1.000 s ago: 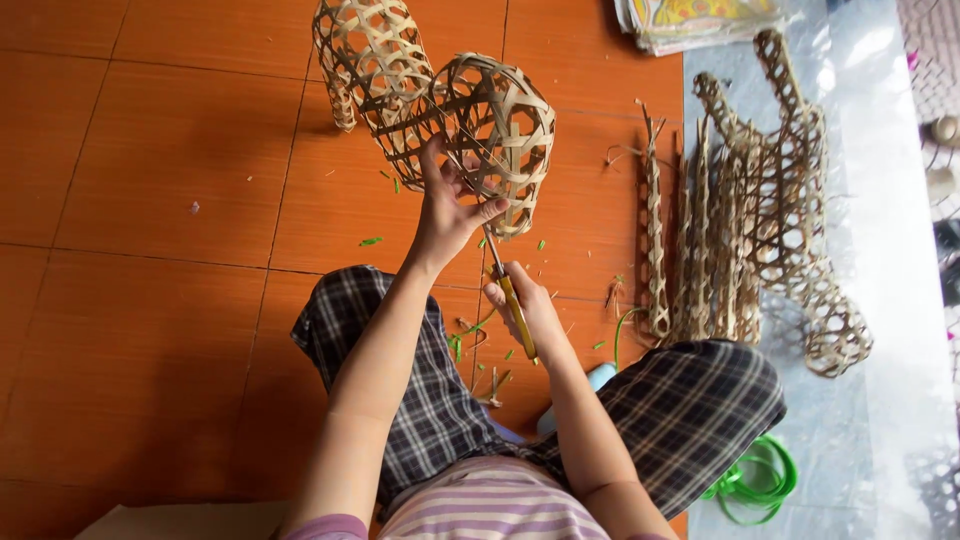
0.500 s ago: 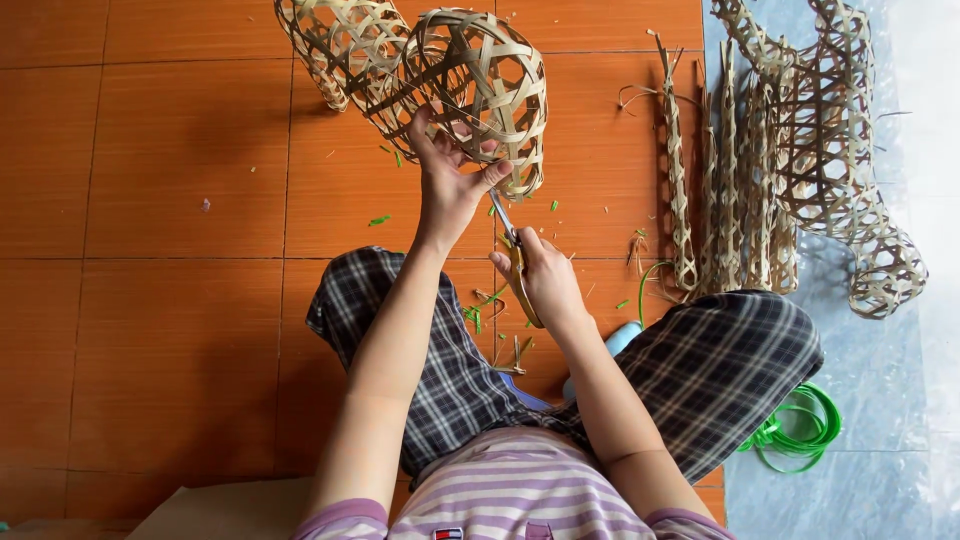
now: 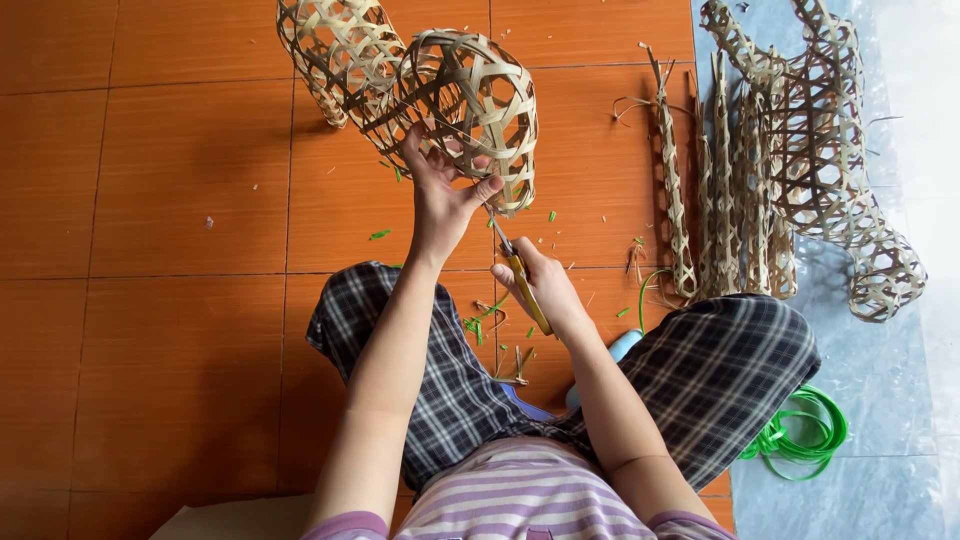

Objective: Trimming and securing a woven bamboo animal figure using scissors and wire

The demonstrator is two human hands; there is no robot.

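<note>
My left hand [image 3: 442, 190] grips the rim of a round woven bamboo basket [image 3: 470, 100], holding it up off the orange tiled floor. My right hand [image 3: 540, 285] is closed around yellow-handled scissors [image 3: 518, 272], whose blades point up at the basket's lower edge by my left thumb. A second woven basket [image 3: 335, 55] lies just behind the first, touching it. I sit cross-legged in checked trousers, knees spread to either side.
Flattened woven bamboo pieces [image 3: 790, 170] lie in a pile at the right, across the tile edge onto grey floor. A coil of green strap [image 3: 805, 430] sits by my right knee. Small green and bamboo clippings [image 3: 490, 325] litter the tiles between my legs.
The view has shifted, so baskets and hands sit a little lower and right in frame. The right hand has brought the scissors up closer to the basket edge.
</note>
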